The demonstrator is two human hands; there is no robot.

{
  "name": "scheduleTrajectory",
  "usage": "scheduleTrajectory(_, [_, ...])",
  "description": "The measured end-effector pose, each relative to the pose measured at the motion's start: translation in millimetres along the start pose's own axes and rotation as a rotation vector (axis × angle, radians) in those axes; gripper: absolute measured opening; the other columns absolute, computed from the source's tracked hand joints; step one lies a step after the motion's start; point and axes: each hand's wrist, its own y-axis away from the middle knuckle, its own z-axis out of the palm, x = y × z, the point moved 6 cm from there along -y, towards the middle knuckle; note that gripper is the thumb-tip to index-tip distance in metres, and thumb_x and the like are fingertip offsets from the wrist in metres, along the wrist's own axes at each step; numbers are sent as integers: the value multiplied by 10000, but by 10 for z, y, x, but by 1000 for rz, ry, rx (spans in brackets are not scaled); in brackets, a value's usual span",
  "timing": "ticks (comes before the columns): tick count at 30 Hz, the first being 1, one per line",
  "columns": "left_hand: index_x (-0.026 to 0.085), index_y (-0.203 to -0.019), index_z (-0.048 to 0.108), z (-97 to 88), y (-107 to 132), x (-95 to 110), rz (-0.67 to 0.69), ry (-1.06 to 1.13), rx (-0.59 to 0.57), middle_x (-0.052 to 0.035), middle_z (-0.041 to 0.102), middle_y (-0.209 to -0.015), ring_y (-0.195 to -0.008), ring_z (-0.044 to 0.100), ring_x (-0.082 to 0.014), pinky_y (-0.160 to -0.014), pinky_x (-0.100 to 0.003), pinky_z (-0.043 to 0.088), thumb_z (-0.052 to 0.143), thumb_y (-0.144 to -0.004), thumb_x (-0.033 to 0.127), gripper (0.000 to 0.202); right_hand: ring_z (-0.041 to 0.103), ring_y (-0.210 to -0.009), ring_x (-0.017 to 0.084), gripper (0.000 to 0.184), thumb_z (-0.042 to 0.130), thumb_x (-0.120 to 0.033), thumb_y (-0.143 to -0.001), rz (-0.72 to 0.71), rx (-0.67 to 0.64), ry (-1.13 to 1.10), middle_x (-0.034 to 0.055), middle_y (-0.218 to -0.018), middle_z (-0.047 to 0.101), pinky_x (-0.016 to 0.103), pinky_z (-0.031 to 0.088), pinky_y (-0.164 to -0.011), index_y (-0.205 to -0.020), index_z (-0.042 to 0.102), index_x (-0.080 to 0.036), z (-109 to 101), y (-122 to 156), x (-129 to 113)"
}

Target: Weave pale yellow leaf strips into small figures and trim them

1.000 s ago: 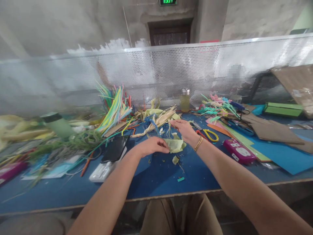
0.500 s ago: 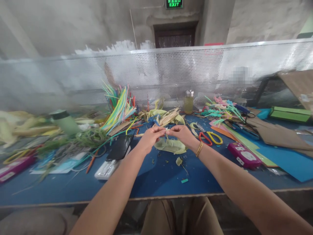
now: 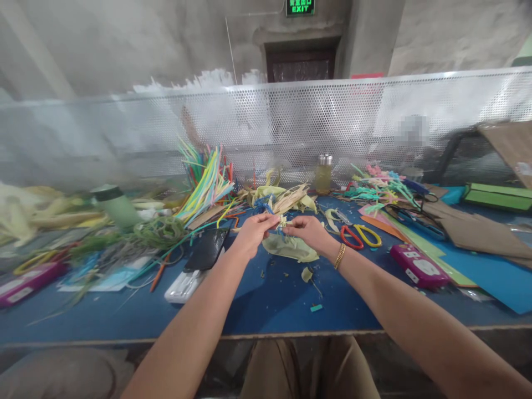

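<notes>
My left hand point(image 3: 258, 233) pinches a small, pale yellow, frilly piece point(image 3: 283, 221), which looks like corn husk, between thumb and fingertips. My right hand point(image 3: 308, 231), with a gold bracelet at the wrist, has its fingers closed on the right, lower side of the same piece. Just below the hands a pale green corn husk point(image 3: 291, 250) lies on the blue table. Beyond them is a heap of dry husks point(image 3: 291, 198) with some blue strands point(image 3: 264, 204). Fine detail of the held piece is too small to make out.
Red-and-yellow-handled scissors point(image 3: 361, 236) lie to the right, near a purple case point(image 3: 419, 267). On the left are a black phone point(image 3: 206, 249), a green bottle point(image 3: 116, 208) and a bundle of coloured pipe cleaners point(image 3: 208, 185). A perforated metal screen point(image 3: 307, 122) stands behind.
My right fingers have shifted slightly down and apart from the left fingertips, so more of the pale piece shows between the hands. The whole view has shifted a little.
</notes>
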Motion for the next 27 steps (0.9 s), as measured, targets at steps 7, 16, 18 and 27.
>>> scheduleTrajectory(7, [199, -874, 755, -44, 13, 37, -3, 24, 28, -52, 693, -919, -785, 578, -148, -590, -235, 328, 755, -672, 482, 347, 481, -641, 121, 338, 761, -465, -628, -6, 36, 96, 5, -650, 591, 275, 403, -649, -632, 638, -149, -34, -3, -8])
scheduleTrajectory(16, [181, -745, 714, 8, 0, 6, 8, -5, -3, 10, 610, -700, -582, 457, -83, -540, -231, 289, 818, -603, 372, 260, 532, -647, 138, 251, 731, -399, -682, -42, 22, 194, 23, -670, 642, 272, 421, -636, -655, 678, -156, 2, 13, -29])
scheduleTrajectory(18, [173, -712, 690, -3, -4, -6, -21, 68, 22, 26, 574, -645, -531, 420, -70, -520, -229, 278, 831, -575, 359, 270, 556, -657, 143, 228, 726, -383, -688, -40, 24, 192, 30, -690, 664, 273, 432, -647, -675, 693, -158, 4, 20, -32])
scheduleTrajectory(27, [169, -844, 724, -30, -10, -39, -116, 243, 77, -25, 644, -786, -676, 558, -108, -529, -210, 333, 800, -611, 438, 364, 563, -639, 134, 208, 713, -365, -687, -30, 40, 89, 30, -685, 677, 273, 447, -642, -700, 695, -158, 2, 0, 33])
